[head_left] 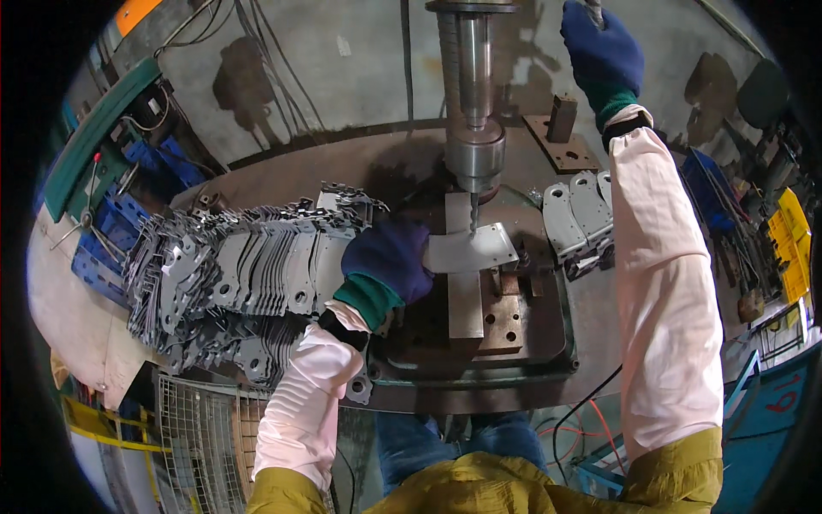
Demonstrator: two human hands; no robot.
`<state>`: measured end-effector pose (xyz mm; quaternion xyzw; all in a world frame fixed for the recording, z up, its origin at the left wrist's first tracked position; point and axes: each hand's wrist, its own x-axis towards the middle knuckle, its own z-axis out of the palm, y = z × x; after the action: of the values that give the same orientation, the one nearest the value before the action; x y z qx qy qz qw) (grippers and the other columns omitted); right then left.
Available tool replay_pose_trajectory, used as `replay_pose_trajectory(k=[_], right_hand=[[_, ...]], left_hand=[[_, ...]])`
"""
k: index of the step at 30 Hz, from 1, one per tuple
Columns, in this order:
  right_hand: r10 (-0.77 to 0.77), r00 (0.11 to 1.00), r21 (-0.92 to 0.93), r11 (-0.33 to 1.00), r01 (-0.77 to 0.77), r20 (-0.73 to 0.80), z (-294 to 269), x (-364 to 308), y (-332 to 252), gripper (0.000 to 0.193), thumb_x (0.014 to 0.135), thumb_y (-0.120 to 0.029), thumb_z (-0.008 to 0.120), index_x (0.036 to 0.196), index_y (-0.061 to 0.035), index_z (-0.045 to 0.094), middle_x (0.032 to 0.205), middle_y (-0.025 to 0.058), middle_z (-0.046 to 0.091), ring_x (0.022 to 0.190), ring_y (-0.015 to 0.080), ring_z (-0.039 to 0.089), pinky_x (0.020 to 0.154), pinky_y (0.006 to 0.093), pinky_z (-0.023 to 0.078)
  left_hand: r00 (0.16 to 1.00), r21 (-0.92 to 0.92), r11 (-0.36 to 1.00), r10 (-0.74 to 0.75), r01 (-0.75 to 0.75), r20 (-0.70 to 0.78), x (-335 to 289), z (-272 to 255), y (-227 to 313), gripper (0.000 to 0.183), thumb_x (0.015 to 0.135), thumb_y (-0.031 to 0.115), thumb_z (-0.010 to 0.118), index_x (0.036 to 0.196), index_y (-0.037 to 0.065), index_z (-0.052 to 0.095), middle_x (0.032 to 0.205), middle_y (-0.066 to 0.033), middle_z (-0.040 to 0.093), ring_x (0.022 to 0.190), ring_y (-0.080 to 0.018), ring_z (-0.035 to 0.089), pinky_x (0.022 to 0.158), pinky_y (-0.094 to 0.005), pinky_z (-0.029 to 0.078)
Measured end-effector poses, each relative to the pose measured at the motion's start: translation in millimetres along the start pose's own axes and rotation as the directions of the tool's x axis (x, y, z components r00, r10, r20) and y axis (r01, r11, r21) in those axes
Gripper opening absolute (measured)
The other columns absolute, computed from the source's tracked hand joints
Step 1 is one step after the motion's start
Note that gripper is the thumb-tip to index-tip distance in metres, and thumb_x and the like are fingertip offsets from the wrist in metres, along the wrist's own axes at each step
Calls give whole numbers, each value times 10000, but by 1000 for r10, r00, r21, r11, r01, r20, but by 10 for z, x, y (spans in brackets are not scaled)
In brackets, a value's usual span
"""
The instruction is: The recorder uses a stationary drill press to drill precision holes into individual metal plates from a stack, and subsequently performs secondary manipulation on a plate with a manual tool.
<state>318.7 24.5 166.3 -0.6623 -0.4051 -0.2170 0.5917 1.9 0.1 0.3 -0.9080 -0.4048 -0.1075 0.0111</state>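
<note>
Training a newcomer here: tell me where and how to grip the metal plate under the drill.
Probably best by its left end, coming from the left, where the left hand holds it: the flat metal plate overhangs the block there, clear of the drill bit.

Brown table (325,163): piled metal plates (265,270) left, smaller group (572,212) right.

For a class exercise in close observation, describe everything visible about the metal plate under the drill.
The metal plate looks thin, flat and silver-grey, with a gently curved outline. It lies crosswise over a pale metal bar, below the drill bit; whether the bit touches it is unclear. The gloved left hand holds its left end, hiding that part.
</note>
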Motion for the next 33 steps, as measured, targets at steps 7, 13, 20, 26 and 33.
replay_pose_trajectory(k=[7, 13, 20, 26, 33], right_hand=[[-22, 1000, -14, 1000, 22, -15, 49, 41, 29, 437, 950, -509, 601, 994, -92, 724, 898, 245, 701, 888, 449, 691, 738, 509, 530], [-69, 994, 0, 998, 69, -86, 88, 33, 63, 443, 945, -503, 616, 989, -76, 724, 880, 251, 698, 880, 448, 696, 744, 503, 537], [4, 1000, 93, 996, -4, 5, -8, -30, -93, 423, 947, -465, 613, 988, -55, 712, 867, 251, 697, 881, 446, 696, 734, 496, 531], [-88, 992, 59, 994, 93, -88, 46, 27, 16, 419, 943, -472, 620, 974, -66, 719, 852, 243, 697, 862, 445, 696, 724, 494, 529], [-35, 997, 49, 998, 39, -73, 70, 0, -61, 436, 934, -498, 628, 959, -72, 720, 866, 236, 706, 874, 443, 696, 739, 490, 532]], left_hand=[[1000, 22, 1000, 5, -5, 19, -3, 38, -28, 326, 713, 256, 740, 1009, 140, 666, 1062, -140, 649, 959, -368, 688, 795, -483, 592], [1000, 68, 997, -22, 21, 5, -40, 76, -33, 335, 737, 272, 731, 1037, 144, 656, 1058, -162, 639, 959, -377, 678, 810, -496, 578], [993, 96, 994, -65, 55, 100, -15, 27, -9, 398, 741, 312, 743, 1085, 149, 626, 1082, -169, 612, 967, -371, 676, 809, -483, 582], [996, 77, 997, -39, 32, 85, 15, 73, -24, 406, 729, 305, 754, 1079, 149, 619, 1081, -171, 611, 972, -375, 671, 810, -490, 579], [997, 53, 998, -41, 38, 68, -48, 37, -75, 422, 698, 291, 769, 1072, 160, 623, 1091, -159, 616, 978, -385, 662, 803, -491, 577]])
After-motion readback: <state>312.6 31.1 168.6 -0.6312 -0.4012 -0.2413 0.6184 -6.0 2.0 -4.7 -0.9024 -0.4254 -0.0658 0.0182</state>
